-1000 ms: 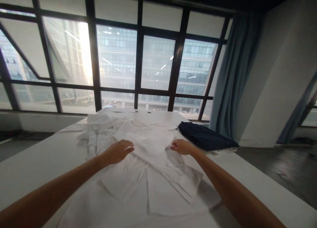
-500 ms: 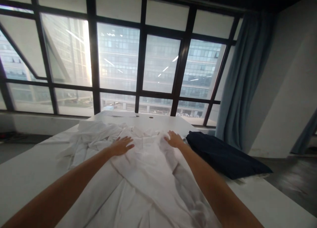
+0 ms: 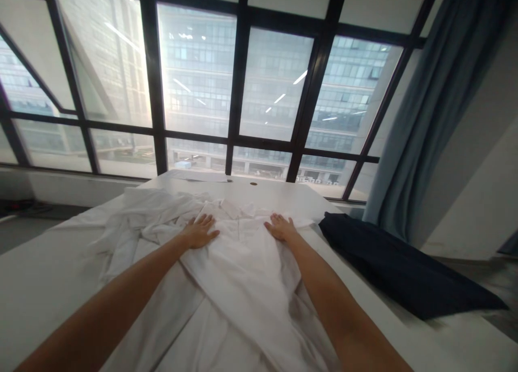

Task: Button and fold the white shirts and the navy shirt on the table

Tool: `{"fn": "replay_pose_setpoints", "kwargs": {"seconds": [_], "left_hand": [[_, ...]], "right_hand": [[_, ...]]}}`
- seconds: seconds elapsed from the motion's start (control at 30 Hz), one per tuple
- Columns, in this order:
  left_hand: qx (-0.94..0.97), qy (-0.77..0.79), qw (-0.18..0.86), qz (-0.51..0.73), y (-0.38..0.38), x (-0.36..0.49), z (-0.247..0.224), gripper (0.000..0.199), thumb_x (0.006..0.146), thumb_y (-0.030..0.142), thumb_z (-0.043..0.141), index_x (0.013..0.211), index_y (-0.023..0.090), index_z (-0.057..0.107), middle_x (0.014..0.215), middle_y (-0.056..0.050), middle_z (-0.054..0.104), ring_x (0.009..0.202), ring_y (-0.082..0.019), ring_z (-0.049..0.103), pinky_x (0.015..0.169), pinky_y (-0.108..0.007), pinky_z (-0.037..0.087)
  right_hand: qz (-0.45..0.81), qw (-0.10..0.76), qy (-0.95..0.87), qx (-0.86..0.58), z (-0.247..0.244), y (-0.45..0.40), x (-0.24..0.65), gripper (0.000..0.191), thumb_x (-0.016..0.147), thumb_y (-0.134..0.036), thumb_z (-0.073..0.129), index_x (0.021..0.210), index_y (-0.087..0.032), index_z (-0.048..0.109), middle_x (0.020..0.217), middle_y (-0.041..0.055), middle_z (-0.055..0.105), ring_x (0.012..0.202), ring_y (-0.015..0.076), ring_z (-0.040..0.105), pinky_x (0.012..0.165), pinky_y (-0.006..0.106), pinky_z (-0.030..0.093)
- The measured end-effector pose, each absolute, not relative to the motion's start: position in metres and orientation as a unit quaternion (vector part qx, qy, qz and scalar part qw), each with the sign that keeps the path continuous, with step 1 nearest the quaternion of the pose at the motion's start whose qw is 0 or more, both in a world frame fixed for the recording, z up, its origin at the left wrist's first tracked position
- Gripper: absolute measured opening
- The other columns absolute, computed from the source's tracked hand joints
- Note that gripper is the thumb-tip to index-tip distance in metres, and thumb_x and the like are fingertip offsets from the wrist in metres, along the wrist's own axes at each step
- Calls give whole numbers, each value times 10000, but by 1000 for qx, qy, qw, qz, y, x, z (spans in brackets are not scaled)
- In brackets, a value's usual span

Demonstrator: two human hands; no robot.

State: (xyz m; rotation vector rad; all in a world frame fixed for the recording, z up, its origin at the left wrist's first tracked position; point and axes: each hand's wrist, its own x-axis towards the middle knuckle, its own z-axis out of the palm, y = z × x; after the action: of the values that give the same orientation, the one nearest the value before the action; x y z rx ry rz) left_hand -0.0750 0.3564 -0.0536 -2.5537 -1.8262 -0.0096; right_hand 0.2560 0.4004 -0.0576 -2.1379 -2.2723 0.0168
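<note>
A white shirt-like garment [image 3: 238,269] lies spread lengthwise before me, with wrinkles and long folds running towards my body. My left hand [image 3: 199,232] rests palm down on its upper left part, fingers spread. On the upper right part, my right hand [image 3: 281,227] lies flat, fingers also apart. What looks like a collar [image 3: 230,207] shows between and beyond the two hands. Crumpled white cloth [image 3: 149,213] is heaped just left of my left hand; I cannot tell whether it joins the garment.
The white table [image 3: 283,193] reaches to a wall of black-framed windows [image 3: 194,70]. Folded dark navy cloth [image 3: 396,264] lies along its right side. White sheets [image 3: 198,176] sit at the far edge, near a round hole [image 3: 253,184]. A blue-grey curtain [image 3: 429,129] hangs at right.
Both hands have settled flatter on the garment, and its upper part looks smoother and more spread. The view has tilted down and come closer, so the navy cloth appears larger.
</note>
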Motion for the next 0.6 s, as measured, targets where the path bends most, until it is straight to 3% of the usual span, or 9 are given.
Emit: {"fn": "replay_pose_setpoints", "kwargs": {"seconds": [0.13, 0.23, 0.3, 0.43, 0.6], "left_hand": [[-809, -586, 42, -15, 355, -70, -47, 628, 959, 525, 231, 1488, 199, 317, 1576, -95, 205, 1459, -272, 135, 1146, -532, 82], [-824, -557, 86, -57, 328, -54, -39, 521, 976, 427, 268, 1437, 233, 414, 1541, -94, 314, 1439, -257, 218, 1153, -515, 67], [-853, -513, 61, -73, 297, -42, -39, 523, 982, 461, 234, 1433, 268, 415, 1528, -73, 346, 1424, -240, 264, 1151, -500, 116], [-900, -434, -17, -37, 231, -29, -47, 655, 943, 622, 207, 1490, 274, 300, 1566, -73, 242, 1445, -257, 200, 1139, -515, 151], [-906, -421, -22, -30, 179, -33, -46, 693, 946, 619, 218, 1516, 226, 232, 1581, -103, 168, 1461, -280, 114, 1143, -554, 86]], "right_hand": [[-111, 59, -749, -651, -43, 370, 236, 557, 994, -404, 269, 1450, -100, 368, 1526, 148, 306, 1420, 253, 193, 1147, 485, 5], [-64, 79, -790, -605, -35, 324, 219, 551, 1003, -430, 225, 1443, -142, 388, 1509, 133, 346, 1407, 240, 242, 1147, 468, 72], [-15, 86, -817, -570, -36, 287, 211, 619, 991, -521, 195, 1475, -162, 337, 1529, 119, 311, 1416, 237, 229, 1144, 466, 108], [35, 57, -852, -520, -46, 226, 204, 750, 940, -653, 198, 1513, -172, 259, 1569, 106, 199, 1440, 263, 160, 1142, 486, 116], [16, 53, -838, -543, -47, 192, 208, 709, 964, -586, 196, 1520, -148, 229, 1580, 110, 140, 1454, 262, 93, 1145, 518, 56]]}}
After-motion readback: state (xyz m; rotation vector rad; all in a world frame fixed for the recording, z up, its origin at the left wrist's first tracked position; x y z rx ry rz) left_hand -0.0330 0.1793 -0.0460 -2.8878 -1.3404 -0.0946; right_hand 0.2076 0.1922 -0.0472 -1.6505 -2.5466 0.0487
